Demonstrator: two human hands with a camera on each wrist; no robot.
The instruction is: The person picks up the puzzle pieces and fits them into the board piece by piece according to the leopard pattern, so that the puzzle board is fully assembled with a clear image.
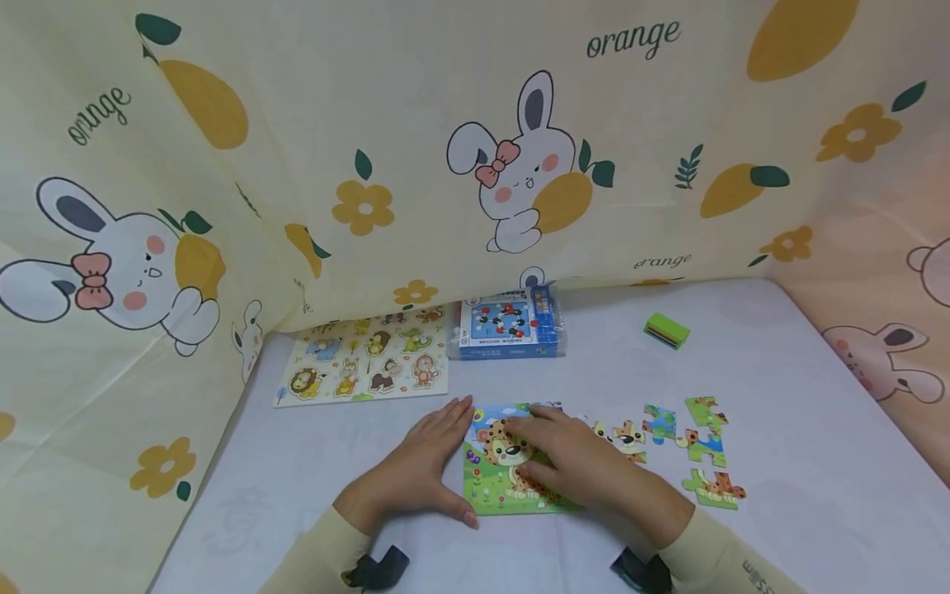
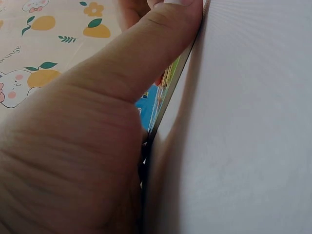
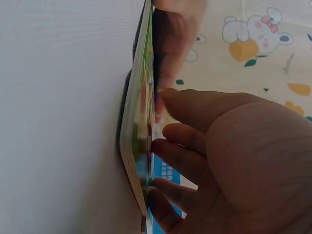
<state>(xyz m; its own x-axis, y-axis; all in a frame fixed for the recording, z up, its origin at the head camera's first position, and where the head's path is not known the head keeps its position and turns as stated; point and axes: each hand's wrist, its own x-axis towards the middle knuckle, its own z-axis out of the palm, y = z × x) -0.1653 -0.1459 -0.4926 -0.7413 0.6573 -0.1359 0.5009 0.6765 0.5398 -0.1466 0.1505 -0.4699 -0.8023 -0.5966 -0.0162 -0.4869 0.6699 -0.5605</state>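
A square leopard puzzle board (image 1: 493,487) lies flat before me, printed with a spotted cub on green grass. Along its left edge rests my left hand (image 1: 416,474), fingers straight and pointing away, the thumb at the near left corner. My right hand (image 1: 582,454) is over the board's right half with its fingertips on the picture. In the right wrist view those fingers (image 3: 183,165) are spread and slightly bent, right at the board's face. That hand hides much of the board's right side. In the left wrist view the thumb (image 2: 161,29) lies against the board's edge.
Loose puzzle pieces (image 1: 705,445) lie to the right of the board, with one showing a cub's face (image 1: 629,433) nearer my right hand. Farther back are an animal picture board (image 1: 364,384), a blue boxed set (image 1: 512,351) and a green block (image 1: 668,328). A printed curtain (image 1: 416,99) hangs behind.
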